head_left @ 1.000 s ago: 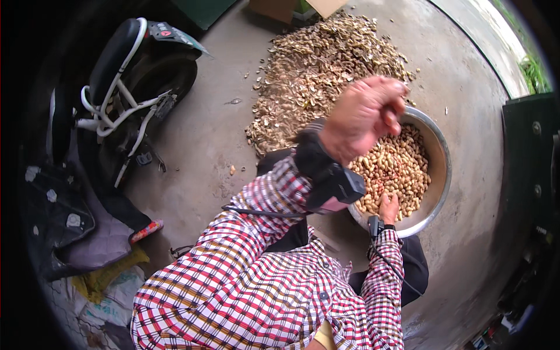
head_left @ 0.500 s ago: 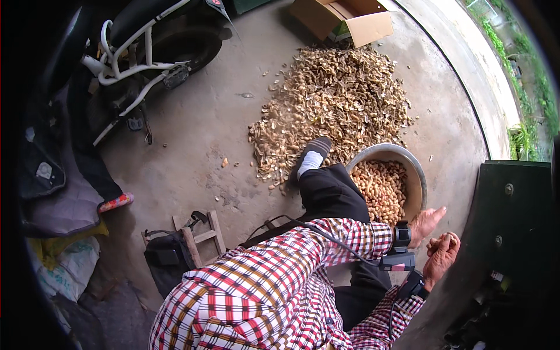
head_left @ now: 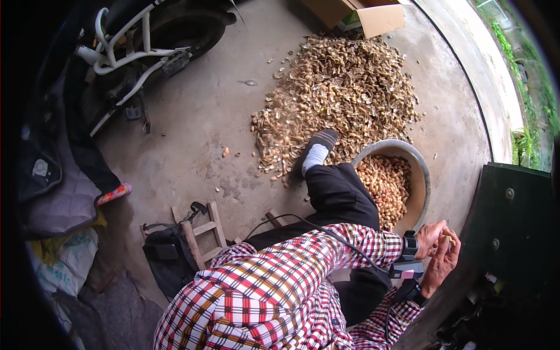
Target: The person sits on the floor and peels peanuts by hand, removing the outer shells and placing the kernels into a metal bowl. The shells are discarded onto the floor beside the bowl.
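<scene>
My left hand (head_left: pixel 429 240) and my right hand (head_left: pixel 441 267) meet beyond the rim of a round basin (head_left: pixel 418 201). Their fingers are bent and pressed together at the tips. Whatever lies between them is too small or hidden to make out. Tan and pinkish peanuts (head_left: pixel 385 186) fill part of the basin, which stands beside my leg. A broad heap of split, brownish peanut shells (head_left: pixel 350 93) spreads over the concrete floor past the basin. Dark devices are strapped to both wrists, with a cable running along one checked sleeve.
My socked foot (head_left: pixel 318 150) rests at the heap's edge. A cardboard box (head_left: pixel 382 20) stands behind the shells. A white-framed motorbike (head_left: pixel 134 52) is at upper left, a dark green panel (head_left: pixel 513 216) at right. Near my back are a wooden stool frame (head_left: pixel 204 227) and black bag (head_left: pixel 166 256).
My left hand's fingers, stretched out before, have bent in and come together with my right hand's fingers. The whole view has shifted slightly.
</scene>
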The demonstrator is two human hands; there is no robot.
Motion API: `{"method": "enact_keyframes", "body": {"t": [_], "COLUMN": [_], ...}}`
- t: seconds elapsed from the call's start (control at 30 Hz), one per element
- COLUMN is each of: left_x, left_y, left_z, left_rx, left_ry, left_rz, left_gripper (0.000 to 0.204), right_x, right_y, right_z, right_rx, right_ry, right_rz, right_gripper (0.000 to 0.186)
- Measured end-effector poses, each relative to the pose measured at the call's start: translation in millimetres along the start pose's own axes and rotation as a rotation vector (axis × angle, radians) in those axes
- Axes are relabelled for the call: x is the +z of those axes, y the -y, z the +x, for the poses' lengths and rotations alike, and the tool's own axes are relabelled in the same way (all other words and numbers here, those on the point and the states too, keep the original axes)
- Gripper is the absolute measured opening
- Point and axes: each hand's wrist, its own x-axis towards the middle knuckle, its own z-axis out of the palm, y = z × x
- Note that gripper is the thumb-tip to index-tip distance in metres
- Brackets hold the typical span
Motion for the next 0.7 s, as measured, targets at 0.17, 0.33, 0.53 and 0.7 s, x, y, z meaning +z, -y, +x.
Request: {"method": "enact_keyframes", "body": {"t": [0.17,0.33,0.53,0.7], "left_x": [4.7,10.3,12.0,13.9], "left_y": [-7.5,-9.1,-22.1,-36.5], "left_z": [-4.9,-5.4,-12.0,-14.2], "left_rx": [0.050,0.087,0.116,0.100], "left_ry": [-0.038,-0.085,-0.031,-0.037], "left_rz": [0.092,0.148,0.191,0.300], "left_gripper": [0.021,0.019,0.019,0.014], "right_x": [0.9,-8.6,-18.0,-18.0], "right_y": [11.0,9.9,-9.2,-31.6], "right_z": [-2.0,-3.7,-9.2,-5.1], "right_rx": [0.011,-0.001,0.089,0.137], "right_ry": [-0.052,-0.158,-0.245,-0.224], "right_rz": [-0.020,-0.164,0.046,0.137], "right_gripper": [0.022,0.025,0.024,0.024]}}
